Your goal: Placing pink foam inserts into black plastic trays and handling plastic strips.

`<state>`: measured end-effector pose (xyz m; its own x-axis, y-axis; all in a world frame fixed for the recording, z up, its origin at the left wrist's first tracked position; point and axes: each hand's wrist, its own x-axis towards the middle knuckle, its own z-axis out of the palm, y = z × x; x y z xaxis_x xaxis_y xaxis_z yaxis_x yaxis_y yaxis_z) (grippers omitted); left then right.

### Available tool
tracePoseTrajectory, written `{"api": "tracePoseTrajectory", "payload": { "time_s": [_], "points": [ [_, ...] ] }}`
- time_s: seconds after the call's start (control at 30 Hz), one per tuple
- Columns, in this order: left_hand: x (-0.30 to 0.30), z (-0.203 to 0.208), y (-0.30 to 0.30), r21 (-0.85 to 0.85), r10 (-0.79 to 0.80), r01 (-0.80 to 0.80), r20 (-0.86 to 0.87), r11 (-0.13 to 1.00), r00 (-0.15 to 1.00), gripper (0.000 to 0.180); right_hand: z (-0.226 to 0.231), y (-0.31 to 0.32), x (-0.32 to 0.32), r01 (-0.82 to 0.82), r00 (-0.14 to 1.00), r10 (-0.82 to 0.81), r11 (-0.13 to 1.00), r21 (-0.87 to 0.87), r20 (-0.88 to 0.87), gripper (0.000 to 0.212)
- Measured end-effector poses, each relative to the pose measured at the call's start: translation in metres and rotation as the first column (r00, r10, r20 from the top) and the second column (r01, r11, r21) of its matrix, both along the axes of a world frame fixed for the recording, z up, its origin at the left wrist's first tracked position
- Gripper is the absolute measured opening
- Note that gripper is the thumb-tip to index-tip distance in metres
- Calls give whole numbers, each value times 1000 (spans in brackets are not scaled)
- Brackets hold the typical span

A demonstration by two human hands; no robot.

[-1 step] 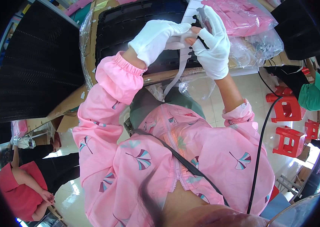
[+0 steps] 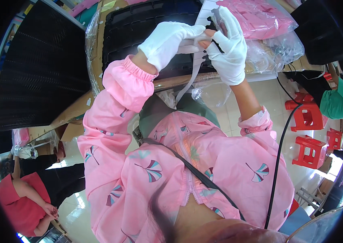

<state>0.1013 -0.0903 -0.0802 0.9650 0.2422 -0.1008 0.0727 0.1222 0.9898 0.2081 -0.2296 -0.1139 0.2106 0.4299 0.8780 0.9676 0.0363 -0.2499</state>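
My left hand [image 2: 167,42], in a white glove, is closed with its fingertips pinching a narrow pale strip [image 2: 192,79]. The strip curls down from my fingers past the table's near edge. My right hand [image 2: 229,50] wears a white glove that leaves some fingertips bare. Its thumb and a finger pinch the same strip, meeting my left fingertips. A greyish piece [image 2: 216,19] shows beside the raised right fingers; what it is cannot be made out. Below both hands lies a black ribbed plastic panel [image 2: 127,44], with a white toothed-edged strip [image 2: 204,14] along its right side.
Pink items in clear plastic bags [image 2: 264,18] lie right of my hands. A large black mesh panel [image 2: 41,69] stands at left. A black cable [image 2: 278,162] hangs on the right, near red stools [image 2: 307,115]. Co-workers are at left [image 2: 25,202] and right [image 2: 337,101].
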Motion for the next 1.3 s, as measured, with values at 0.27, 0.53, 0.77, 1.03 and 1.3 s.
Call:
{"api": "tracePoseTrajectory", "payload": {
  "time_s": [0.27,0.53,0.77,1.03,1.3],
  "points": [
    [5,-1,-5,-186,6,-26,-106,982,994,24,2,2,4,4,981,-12,999,37,193,31],
    [7,-10,-8,-312,41,-66,-87,948,995,26,7,-2,2,42,934,-31,999,-25,355,24],
    [7,-1,-4,-96,74,-70,36,993,997,20,26,-8,6,-30,986,40,997,-65,162,19],
    [-4,20,11,116,87,-83,-31,990,996,25,6,-10,71,-524,787,-55,468,-712,-615,13],
    [-3,7,16,219,137,-134,4,966,991,23,-11,30,76,-276,956,177,260,-925,-235,9]
  ]
}}
